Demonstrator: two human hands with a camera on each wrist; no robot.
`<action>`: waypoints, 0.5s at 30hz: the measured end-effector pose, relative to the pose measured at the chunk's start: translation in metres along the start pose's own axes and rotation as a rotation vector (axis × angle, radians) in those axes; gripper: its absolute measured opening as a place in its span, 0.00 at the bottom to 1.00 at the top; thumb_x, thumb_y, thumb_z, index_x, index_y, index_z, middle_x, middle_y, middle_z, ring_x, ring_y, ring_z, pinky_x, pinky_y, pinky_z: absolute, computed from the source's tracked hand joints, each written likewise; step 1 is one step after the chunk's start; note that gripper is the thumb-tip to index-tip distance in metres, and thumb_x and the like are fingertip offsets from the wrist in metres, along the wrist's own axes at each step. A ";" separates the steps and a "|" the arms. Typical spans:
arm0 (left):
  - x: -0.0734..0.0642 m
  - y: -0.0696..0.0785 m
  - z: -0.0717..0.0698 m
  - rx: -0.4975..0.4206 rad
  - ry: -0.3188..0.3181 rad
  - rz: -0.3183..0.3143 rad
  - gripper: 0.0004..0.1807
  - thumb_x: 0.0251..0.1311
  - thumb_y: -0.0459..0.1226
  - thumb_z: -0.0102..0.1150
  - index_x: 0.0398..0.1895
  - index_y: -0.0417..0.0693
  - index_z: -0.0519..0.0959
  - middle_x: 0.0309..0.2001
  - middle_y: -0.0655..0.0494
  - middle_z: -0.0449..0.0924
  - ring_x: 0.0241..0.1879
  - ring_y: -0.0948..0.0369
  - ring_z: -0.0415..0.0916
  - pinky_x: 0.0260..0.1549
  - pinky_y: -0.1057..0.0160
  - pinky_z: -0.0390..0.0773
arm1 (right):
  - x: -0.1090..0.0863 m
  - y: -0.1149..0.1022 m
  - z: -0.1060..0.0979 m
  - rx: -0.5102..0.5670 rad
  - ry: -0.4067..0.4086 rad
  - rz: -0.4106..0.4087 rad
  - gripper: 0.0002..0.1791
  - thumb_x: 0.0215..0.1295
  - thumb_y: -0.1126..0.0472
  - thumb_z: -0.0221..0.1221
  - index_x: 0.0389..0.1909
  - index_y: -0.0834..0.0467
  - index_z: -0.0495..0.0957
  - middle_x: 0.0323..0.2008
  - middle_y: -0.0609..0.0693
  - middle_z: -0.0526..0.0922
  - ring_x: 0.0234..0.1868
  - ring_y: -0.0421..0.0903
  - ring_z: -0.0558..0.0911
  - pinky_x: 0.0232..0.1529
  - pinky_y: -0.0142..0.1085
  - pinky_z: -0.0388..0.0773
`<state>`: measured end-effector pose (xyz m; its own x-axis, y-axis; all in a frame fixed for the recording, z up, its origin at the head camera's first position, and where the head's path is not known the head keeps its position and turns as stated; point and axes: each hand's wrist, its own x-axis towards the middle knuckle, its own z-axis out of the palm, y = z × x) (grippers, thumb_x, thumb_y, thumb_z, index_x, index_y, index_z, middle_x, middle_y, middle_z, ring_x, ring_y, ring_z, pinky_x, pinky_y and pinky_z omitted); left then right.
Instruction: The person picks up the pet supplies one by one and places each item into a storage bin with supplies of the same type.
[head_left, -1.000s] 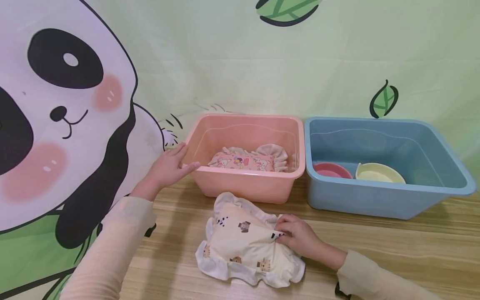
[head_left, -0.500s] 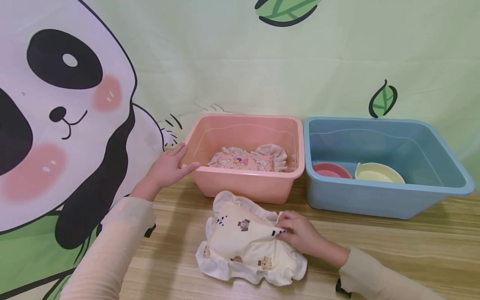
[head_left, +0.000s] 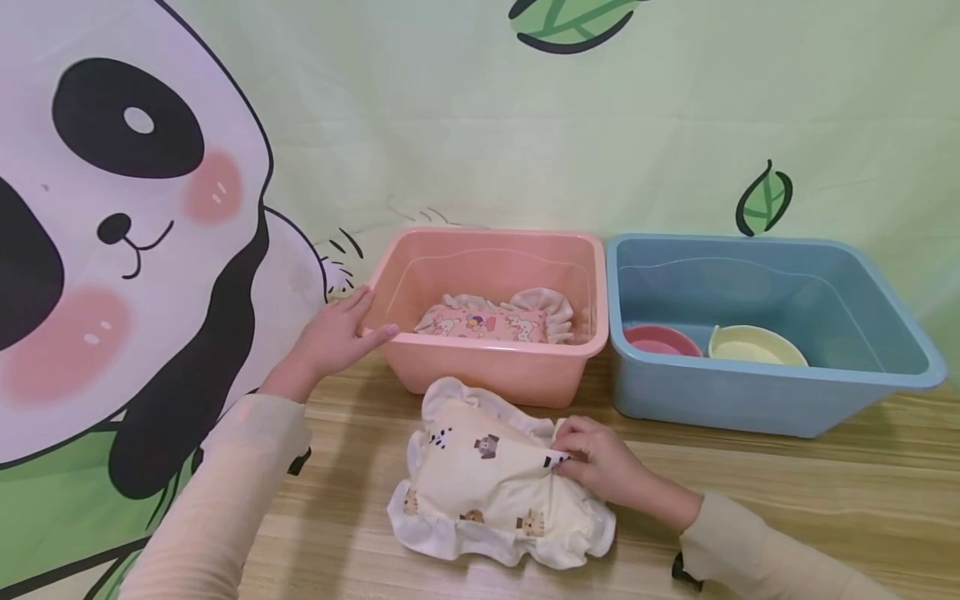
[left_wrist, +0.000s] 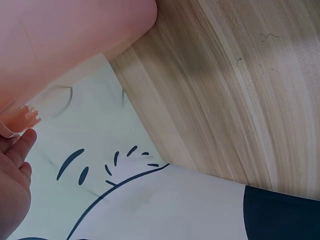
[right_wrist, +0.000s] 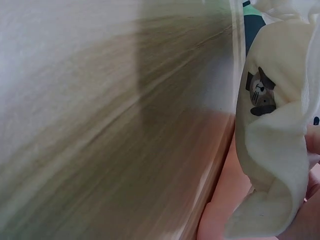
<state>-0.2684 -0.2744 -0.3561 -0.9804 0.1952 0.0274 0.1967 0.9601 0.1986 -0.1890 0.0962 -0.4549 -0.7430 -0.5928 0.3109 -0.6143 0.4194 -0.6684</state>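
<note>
A small cream pillow (head_left: 487, 475) printed with animals and edged in a white ruffle is in front of the pink tub (head_left: 487, 371). My right hand (head_left: 607, 467) pinches its right side, bunching the fabric; the right wrist view shows the cream cloth (right_wrist: 280, 135) beside the fingers. My left hand (head_left: 333, 333) rests on the tub's front left corner, fingers along the left rim and thumb by the front rim. In the left wrist view its fingertips (left_wrist: 27, 137) touch the outside under the rim. A pink ruffled pillow (head_left: 487, 325) lies inside the tub.
To the right of the pink tub is a blue tub (head_left: 750, 396), holding a red round dish (head_left: 663, 340) and a pale yellow one (head_left: 757, 346). Both tubs stand on a wooden table (head_left: 750, 500) against a green panda-print cloth (head_left: 487, 125).
The cream pillow has shifted slightly away from me, toward the pink tub, along with my right hand. My left hand has stayed at the tub's corner.
</note>
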 end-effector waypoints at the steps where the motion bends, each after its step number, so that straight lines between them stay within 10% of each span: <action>1: 0.000 0.000 0.000 0.001 -0.001 0.001 0.48 0.54 0.66 0.35 0.67 0.40 0.47 0.68 0.43 0.47 0.64 0.41 0.49 0.59 0.43 0.54 | 0.000 0.000 -0.001 0.000 -0.001 -0.001 0.05 0.46 0.66 0.63 0.24 0.53 0.81 0.30 0.42 0.74 0.36 0.37 0.71 0.37 0.30 0.72; 15: -0.001 0.001 -0.001 -0.012 -0.013 -0.010 0.48 0.54 0.66 0.36 0.68 0.41 0.46 0.68 0.43 0.46 0.64 0.41 0.49 0.59 0.42 0.54 | 0.003 -0.006 -0.010 -0.027 -0.023 -0.027 0.06 0.44 0.67 0.65 0.25 0.54 0.82 0.30 0.43 0.75 0.36 0.38 0.72 0.37 0.30 0.72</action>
<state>-0.2672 -0.2742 -0.3548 -0.9821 0.1880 0.0130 0.1865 0.9597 0.2103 -0.1901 0.0986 -0.4429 -0.7198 -0.6196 0.3130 -0.6414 0.4213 -0.6412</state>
